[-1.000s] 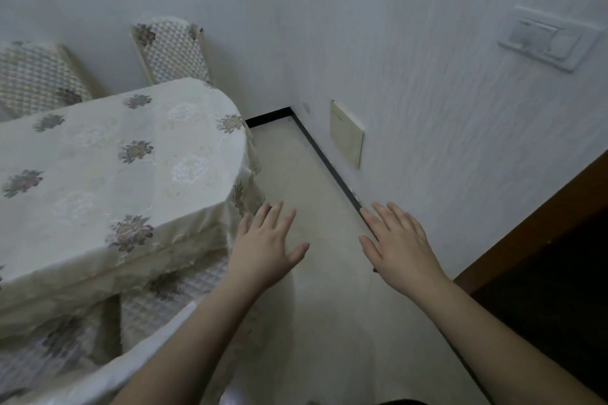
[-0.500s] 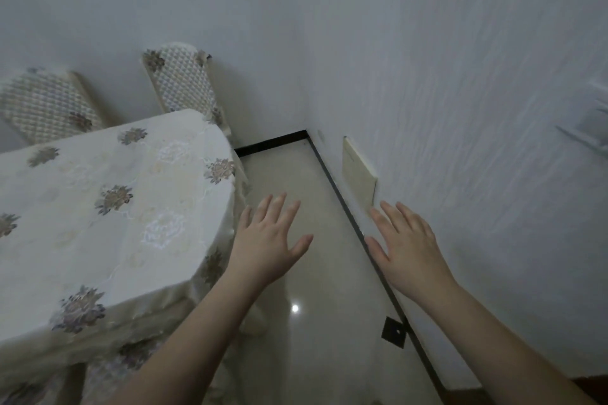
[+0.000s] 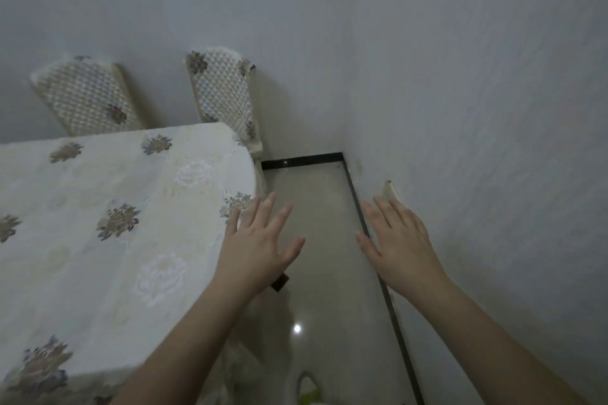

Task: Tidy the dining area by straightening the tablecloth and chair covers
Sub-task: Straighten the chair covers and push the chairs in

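Observation:
A cream tablecloth with grey-brown flower patches covers the table on the left. Behind the table stand two chairs against the far wall, each with a quilted cover: the left chair cover and the right chair cover. My left hand hovers with straight spread fingers over the table's right edge, holding nothing. My right hand is stretched out flat in the air near the right wall, also holding nothing.
A narrow strip of glossy beige floor runs between the table and the white wall, edged by a black skirting line. A small cream wall plate sits just beyond my right hand. Something pale green lies at the bottom edge.
The view has swung left and forward toward the corner; the table and both chairs now sit lower and closer. Both hands stay flat and apart, the left one now at the table's edge.

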### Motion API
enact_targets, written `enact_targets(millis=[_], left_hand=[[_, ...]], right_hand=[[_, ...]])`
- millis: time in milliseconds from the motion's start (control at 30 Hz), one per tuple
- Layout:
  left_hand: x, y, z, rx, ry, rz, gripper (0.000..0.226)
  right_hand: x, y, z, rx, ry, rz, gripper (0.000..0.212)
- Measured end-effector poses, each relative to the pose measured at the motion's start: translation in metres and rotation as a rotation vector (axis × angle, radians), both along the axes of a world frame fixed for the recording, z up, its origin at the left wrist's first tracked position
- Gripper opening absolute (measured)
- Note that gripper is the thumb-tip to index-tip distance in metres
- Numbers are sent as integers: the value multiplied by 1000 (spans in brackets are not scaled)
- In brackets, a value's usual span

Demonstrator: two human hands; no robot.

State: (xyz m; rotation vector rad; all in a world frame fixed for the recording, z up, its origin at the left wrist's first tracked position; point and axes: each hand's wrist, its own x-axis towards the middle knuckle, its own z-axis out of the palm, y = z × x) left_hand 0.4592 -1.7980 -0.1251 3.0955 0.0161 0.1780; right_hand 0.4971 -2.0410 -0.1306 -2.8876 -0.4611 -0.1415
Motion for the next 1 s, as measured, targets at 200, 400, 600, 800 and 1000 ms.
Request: enact_targets(millis=[200, 400, 600, 800, 1000], left_hand=[[94, 58, 10, -25, 3, 38, 83], [186, 91, 25, -4, -19, 15, 82], [286, 101, 26, -7, -63, 39, 80], [396, 108, 25, 28, -39, 95, 76], [476, 120, 34, 37, -67, 155, 77]], right_hand=[[107, 50, 9, -27, -42, 35, 66], [200, 84, 18, -13, -70, 51, 66], [305, 100, 13, -1, -82, 100, 67], [423, 107, 19, 34, -69, 141, 65], [527, 122, 35, 41, -70, 214, 70]])
